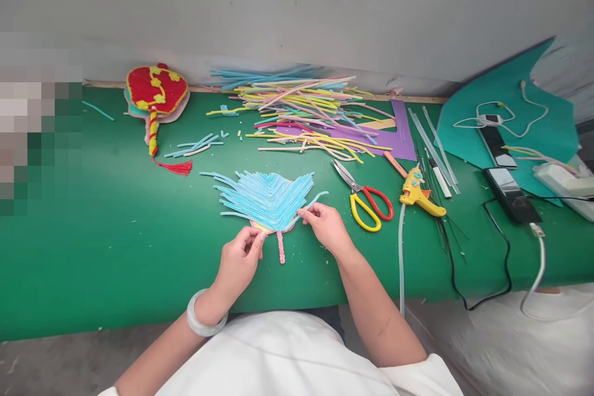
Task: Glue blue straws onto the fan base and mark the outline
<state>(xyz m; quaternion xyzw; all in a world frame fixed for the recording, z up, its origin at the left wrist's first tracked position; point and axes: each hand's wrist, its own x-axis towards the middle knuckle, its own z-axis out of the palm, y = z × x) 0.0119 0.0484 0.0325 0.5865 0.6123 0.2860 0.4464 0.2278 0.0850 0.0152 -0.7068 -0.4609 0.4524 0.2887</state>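
In front of me on the green table lies a small hand fan [269, 198], its face covered with light blue pipe cleaners laid in a V pattern. Their loose ends stick out past the left and right edges. A pink wrapped handle [281, 249] points toward me. My left hand [240, 258] is closed in a pinch at the fan's lower left rim, beside a yellow patch. At the lower right edge, my right hand [328, 228] pinches a blue pipe cleaner [319, 197] between thumb and fingers. Its fingertips touch or nearly touch the fan.
Scissors [361, 195] and a yellow glue gun [415, 190] lie right of the fan. Behind it spreads a pile of coloured pipe cleaners [306, 105]. A red fan [156, 88] with a tassel rests back left. Phones [513, 195], cables and a power strip [563, 182] sit far right.
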